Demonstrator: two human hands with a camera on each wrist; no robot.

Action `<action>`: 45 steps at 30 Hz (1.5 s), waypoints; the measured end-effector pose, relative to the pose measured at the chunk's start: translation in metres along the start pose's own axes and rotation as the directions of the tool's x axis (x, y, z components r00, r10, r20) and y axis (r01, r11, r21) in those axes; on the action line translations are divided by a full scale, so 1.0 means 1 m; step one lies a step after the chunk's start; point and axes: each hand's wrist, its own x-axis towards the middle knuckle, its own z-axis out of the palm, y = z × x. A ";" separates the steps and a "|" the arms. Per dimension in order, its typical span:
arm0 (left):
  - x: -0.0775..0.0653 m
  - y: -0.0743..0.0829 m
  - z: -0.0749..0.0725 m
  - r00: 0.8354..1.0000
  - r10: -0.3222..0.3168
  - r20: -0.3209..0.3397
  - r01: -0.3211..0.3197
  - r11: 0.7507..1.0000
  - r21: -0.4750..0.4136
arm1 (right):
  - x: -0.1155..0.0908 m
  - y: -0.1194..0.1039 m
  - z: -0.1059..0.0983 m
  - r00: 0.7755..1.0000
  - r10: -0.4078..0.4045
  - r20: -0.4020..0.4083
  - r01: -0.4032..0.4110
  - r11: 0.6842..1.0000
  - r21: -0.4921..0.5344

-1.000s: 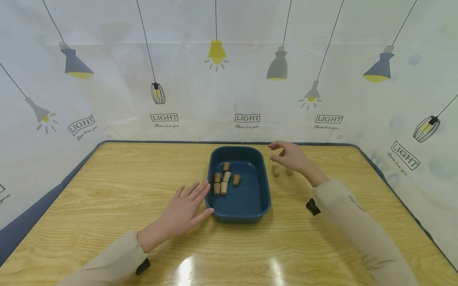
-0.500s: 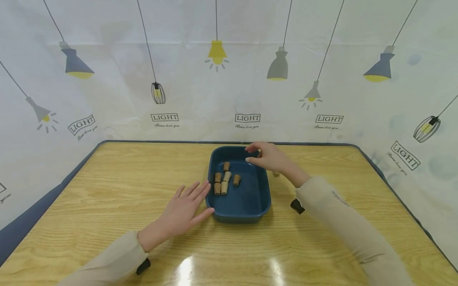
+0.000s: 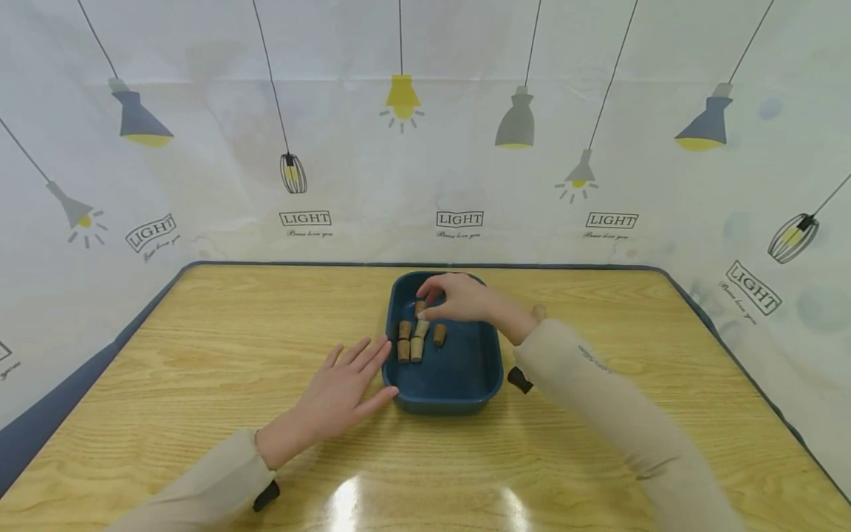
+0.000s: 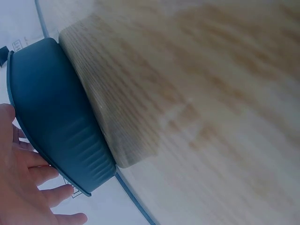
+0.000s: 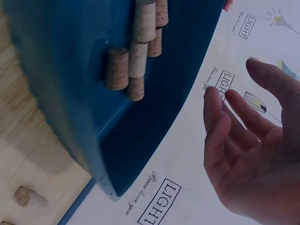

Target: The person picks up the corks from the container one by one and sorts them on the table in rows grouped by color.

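Note:
Several brown and pale corks (image 3: 416, 349) stand in a deep blue tray (image 3: 459, 380), most of them gathered along its left side. Over the tray's far half is my right hand (image 3: 459, 297), thumb and fingers bent with a gap between the tips. Nothing shows in that gap in the right wrist view, where the hand (image 5: 253, 154) is seen above the corks (image 5: 117, 69). My left hand (image 3: 335, 391) lies with spread, straight fingers at the tray's left side, fingertips right at the rim. The left wrist view shows its fingers (image 4: 40, 176) beside the tray wall (image 4: 56, 103).
Right of the tray a pale cork (image 3: 538, 312) sits on the wooden table (image 3: 219, 340), partly behind my right wrist. Two loose corks, one being this cork (image 5: 29, 197), show in the right wrist view. A lamp-printed backdrop (image 3: 372, 170) rises behind the table's far edge.
My right hand has moved left from beside the loose corks, across the tray's right rim, to above the tray. The left hand and the corks in the tray have stayed put.

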 end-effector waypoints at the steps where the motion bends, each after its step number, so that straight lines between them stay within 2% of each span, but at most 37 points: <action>1: 0.000 0.000 0.000 1.000 0.000 0.001 0.000 1.000 0.000 | 0.002 -0.002 0.000 1.000 0.000 0.022 0.000 1.000 0.003; 4: 0.000 0.000 0.000 1.000 0.001 0.001 -0.001 1.000 0.001 | 0.009 -0.008 0.002 0.997 0.027 0.077 -0.028 1.000 0.013; 11: 0.000 0.001 0.000 1.000 0.001 0.000 -0.001 1.000 0.006 | 0.023 -0.005 0.007 0.976 0.154 0.153 -0.177 0.972 0.156; 25: 0.000 0.000 0.001 1.000 0.006 -0.012 -0.006 1.000 0.000 | 0.039 0.014 0.023 0.950 0.269 0.157 -0.300 0.924 0.236; 32: 0.000 0.000 0.001 1.000 0.002 -0.013 -0.002 1.000 -0.006 | 0.042 0.025 0.031 0.933 0.330 0.144 -0.359 0.885 0.296; 39: 0.000 0.000 0.001 1.000 -0.003 -0.007 0.003 1.000 -0.009 | 0.043 0.032 0.036 0.926 0.360 0.115 -0.378 0.880 0.288; 45: 0.000 0.000 0.001 1.000 -0.001 -0.006 0.001 1.000 -0.011 | 0.043 0.032 0.039 0.923 0.366 0.119 -0.384 0.895 0.229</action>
